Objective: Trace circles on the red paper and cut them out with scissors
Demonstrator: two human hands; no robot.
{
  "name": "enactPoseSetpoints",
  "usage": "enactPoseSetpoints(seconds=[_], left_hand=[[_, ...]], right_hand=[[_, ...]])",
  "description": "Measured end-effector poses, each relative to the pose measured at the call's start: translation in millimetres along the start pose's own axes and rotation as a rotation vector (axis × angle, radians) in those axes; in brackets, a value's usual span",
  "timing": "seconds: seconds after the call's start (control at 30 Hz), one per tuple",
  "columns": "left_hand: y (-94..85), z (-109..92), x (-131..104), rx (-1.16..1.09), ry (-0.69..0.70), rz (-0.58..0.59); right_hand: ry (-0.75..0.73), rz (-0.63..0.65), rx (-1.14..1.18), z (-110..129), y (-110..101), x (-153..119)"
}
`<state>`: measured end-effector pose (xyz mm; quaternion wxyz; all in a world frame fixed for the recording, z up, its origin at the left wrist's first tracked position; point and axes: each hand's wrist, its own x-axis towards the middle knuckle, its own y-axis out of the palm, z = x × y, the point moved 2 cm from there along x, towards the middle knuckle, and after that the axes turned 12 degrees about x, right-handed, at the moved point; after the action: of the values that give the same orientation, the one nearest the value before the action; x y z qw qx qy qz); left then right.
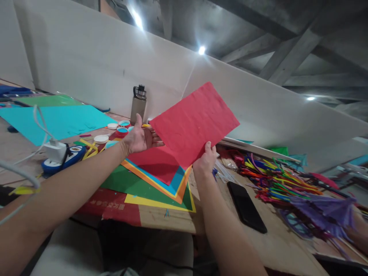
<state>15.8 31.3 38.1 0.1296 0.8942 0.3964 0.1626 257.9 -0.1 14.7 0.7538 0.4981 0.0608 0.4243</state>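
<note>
A red sheet of paper (195, 122) is raised and tilted over the table, its lower right edge pinched in my right hand (205, 159). Beside its left edge, my left hand (142, 138) is spread with the palm up and thumb raised; its fingertips reach behind the sheet, where they are partly hidden. Underneath lies a stack of coloured sheets: another red sheet (158, 163) on top, with blue, yellow and orange edges showing. A larger green sheet (123, 182) and a yellow sheet (161, 204) lie below those.
A bottle (138, 105) stands by the wall, near small open tubs (122, 131). Left are a cyan sheet (61, 122) and a charger with cables (56, 149). Right are a black phone (246, 207), many coloured pipe cleaners (276, 178) and a purple fan-like piece (324, 214).
</note>
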Motion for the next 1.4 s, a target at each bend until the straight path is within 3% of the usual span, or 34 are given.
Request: enactPoseSetpoints(seconds=[0.13,0.23,0.33,0.4,0.5,0.67,0.73,0.87,1.0,1.07,1.17,1.27,1.4], left_hand=[[26.5,6.5,-3.9,0.043,0.186,-0.054],[30.9,18.6,-1.6,0.066,0.176,-0.311],[20.4,15.2,0.8,0.046,0.224,-0.460],[7.8,5.3,0.4,0.095,0.276,-0.474],[-13.0,-8.3,-1.8,0.169,0.221,-0.507],[-30.4,-23.6,-6.5,0.132,0.159,-0.572],[-29.3,-27.6,-8.6,0.065,0.175,-0.531],[-13.6,-27.9,-9.9,-0.038,0.266,-0.337],[15.3,-11.5,-4.6,0.062,0.203,-0.057],[26.7,-0.2,-0.3,0.088,0.184,-0.025],[33.6,15.9,7.3,0.081,0.160,-0.161],[29.4,26.5,13.3,0.008,0.136,-0.346],[12.7,26.1,14.7,-0.079,0.162,-0.541]], right_hand=[[-0.013,-0.005,0.018,-9.9,6.5,-14.9],[0.084,0.084,0.012,-14.0,14.5,-23.7],[0.199,0.143,0.026,-7.2,20.0,-20.7],[0.207,0.127,0.035,4.5,19.3,-11.2],[0.157,0.061,0.031,24.7,11.5,7.1],[0.342,0.212,-0.138,33.6,2.5,19.5],[0.329,0.181,-0.136,30.3,2.1,17.3],[0.276,0.076,-0.033,17.3,4.4,8.9],[0.303,0.128,-0.016,1.7,9.1,-4.8],[0.351,0.166,-0.027,-6.5,12.9,-16.6],[0.440,0.238,-0.038,-17.6,21.0,-39.8],[0.502,0.321,-0.082,-25.7,27.5,-57.8],[0.572,0.366,-0.246,-33.3,22.1,-47.0]])
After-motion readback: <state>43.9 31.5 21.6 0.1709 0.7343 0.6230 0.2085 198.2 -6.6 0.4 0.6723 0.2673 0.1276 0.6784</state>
